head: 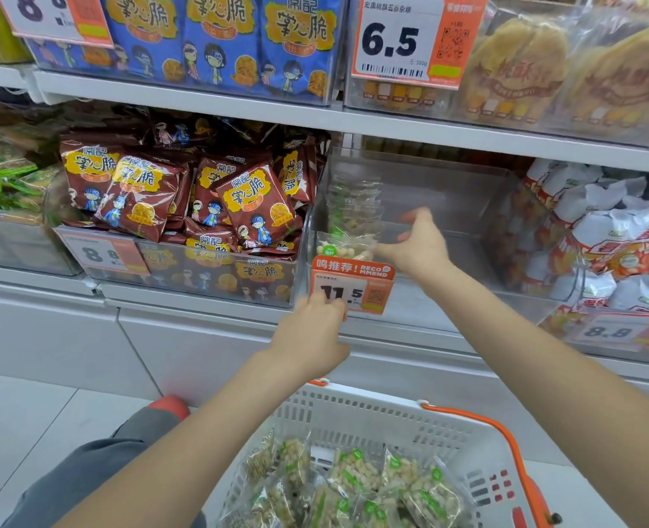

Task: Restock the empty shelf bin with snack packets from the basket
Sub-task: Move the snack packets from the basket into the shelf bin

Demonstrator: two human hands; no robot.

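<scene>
The clear shelf bin (448, 192) stands on the middle shelf, nearly bare. A clear snack packet (344, 250) with a green label lies in its front left corner. My right hand (418, 243) reaches into the bin, fingers pinched on that packet's right edge. Faint shapes of more clear packets (353, 200) show along the bin's left wall. My left hand (311, 333) is curled at the lower left of the orange price tag (357, 283) on the bin's front. Below, the white basket (353, 400) with an orange handle holds several matching packets (357, 470).
A bin of dark red snack bags (186, 200) sits to the left, and white and orange bags (612, 242) to the right. The shelf above (353, 120) carries blue bags and clear pastry boxes. My knee in grey trousers (98, 466) is at lower left.
</scene>
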